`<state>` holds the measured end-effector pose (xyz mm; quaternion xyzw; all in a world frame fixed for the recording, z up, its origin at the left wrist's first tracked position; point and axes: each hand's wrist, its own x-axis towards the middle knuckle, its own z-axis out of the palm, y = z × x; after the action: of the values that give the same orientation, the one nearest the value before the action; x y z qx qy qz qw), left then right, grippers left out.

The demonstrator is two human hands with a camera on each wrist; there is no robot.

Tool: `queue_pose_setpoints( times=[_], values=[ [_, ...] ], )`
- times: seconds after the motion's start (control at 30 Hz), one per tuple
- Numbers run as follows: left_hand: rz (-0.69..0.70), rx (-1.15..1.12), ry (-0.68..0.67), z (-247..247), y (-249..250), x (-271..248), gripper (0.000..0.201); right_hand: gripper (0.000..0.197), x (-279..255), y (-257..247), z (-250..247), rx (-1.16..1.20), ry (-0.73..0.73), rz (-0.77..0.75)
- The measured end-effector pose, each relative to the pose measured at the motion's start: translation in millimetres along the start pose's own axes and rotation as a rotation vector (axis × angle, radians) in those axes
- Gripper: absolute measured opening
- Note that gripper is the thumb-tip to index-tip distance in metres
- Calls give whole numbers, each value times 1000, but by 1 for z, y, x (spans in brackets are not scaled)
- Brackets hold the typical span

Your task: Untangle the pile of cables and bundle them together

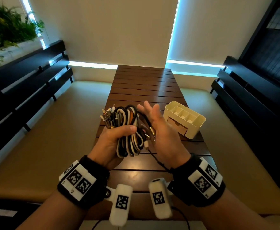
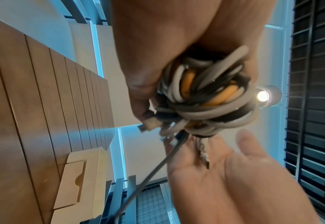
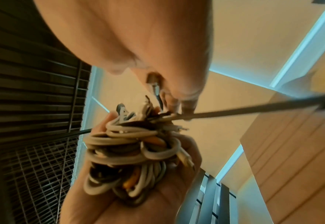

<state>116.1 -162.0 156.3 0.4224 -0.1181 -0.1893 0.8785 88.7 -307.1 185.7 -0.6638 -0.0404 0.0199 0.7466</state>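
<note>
Gathering is nearly done: the cables (image 1: 127, 131) sit as one folded bunch of white, black and orange loops, lifted above the near half of the slatted wooden table (image 1: 144, 83) and clear of its surface. Their metal plugs fan out at the far left end of the bunch. The left hand (image 1: 112, 140) grips the bunch round its middle, thumb across the top and fingers wrapped beneath. One thin black cable (image 1: 159, 161) escapes the bunch and trails down toward the near right, passing the right wrist. The right hand (image 1: 162, 130) stands just right of the bunch with fingers spread wide and straight, holding nothing; a few plug ends lie against its palm.

By the look of it, untangling is over and the step in hand is closing up the bundle. The next move likely calls for the free hand to catch the trailing black strand and wind it round the waist of the bunch, while the left keeps its squeeze so the loops do not spring apart.

To the right, resting on the table, a cream organiser (image 1: 184, 119) with open compartments and a small drawer stands well apart from the hands.
</note>
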Motion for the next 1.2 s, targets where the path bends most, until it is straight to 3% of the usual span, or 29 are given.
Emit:
queue_pose_setpoints(
  times=[0.07, 0.17, 0.57, 0.67, 0.77, 1.0, 1.2],
  values=[
    [-5, -28, 31, -5, 2, 0, 87, 35, 1, 4, -1, 43, 108, -9],
    [-14, -28, 57, -9, 5, -2, 81, 29, 2, 7, -4, 34, 151, 71],
    [32, 116, 38, -6, 0, -4, 44, 11, -2, 8, -12, -286, 90, -123],
    [17, 123, 13, -7, 1, -6, 48, 7, -2, 3, -15, -367, 39, -139],
    [-11, 139, 1, -7, 0, -5, 56, 3, 5, -4, -21, -374, -25, -62],
    [-46, 69, -52, -5, -2, -6, 84, 41, 16, 3, -28, -318, 17, 204],
    [11, 113, 3, -3, -2, -2, 46, 43, 13, 8, -22, -182, -36, 260]
  ],
)
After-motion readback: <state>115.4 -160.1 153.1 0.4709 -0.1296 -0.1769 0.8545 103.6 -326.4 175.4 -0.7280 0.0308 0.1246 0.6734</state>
